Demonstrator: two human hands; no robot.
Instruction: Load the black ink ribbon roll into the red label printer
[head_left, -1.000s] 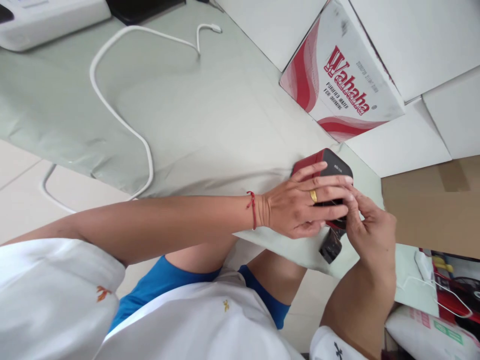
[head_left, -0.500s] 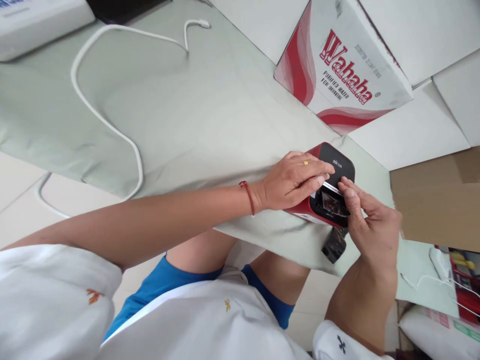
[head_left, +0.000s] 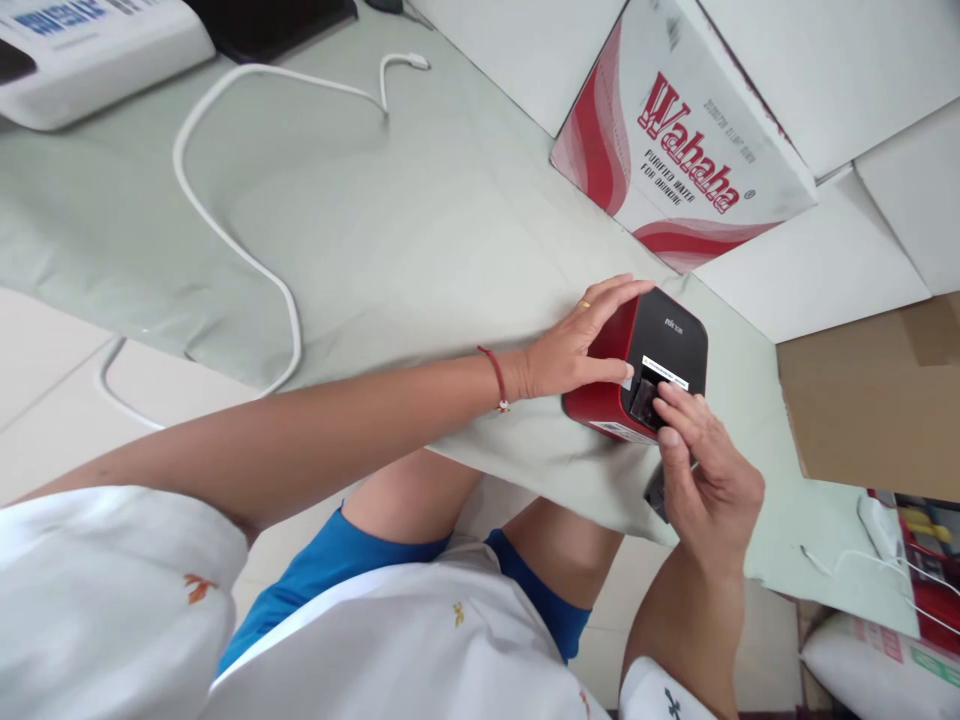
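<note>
A box-shaped device (head_left: pixel 671 335) with red sides and a black face lies on the cloth-covered table. On its black face are a white label strip and, just below, a dark glossy piece (head_left: pixel 643 402) in a recess. My left hand (head_left: pixel 574 345) spans the red side, thumb near the label and fingertips at the far edge, holding the device. My right hand (head_left: pixel 701 455) has its fingers bent together over the recess, touching the glossy piece. What lies between its fingertips is hidden. Partly behind this hand is a small black object (head_left: pixel 655 492).
A Wahaha water carton (head_left: pixel 675 150) and white boxes (head_left: pixel 817 235) line the far side. A brown carton (head_left: pixel 870 400) stands right. A white cable (head_left: pixel 225 235) curls across the left of the table (head_left: pixel 420 220), near a white package (head_left: pixel 112 75).
My left hand has drawn back from the black face to the red side, its fingers spreading. My right hand has moved left and down, from the label to the recess.
</note>
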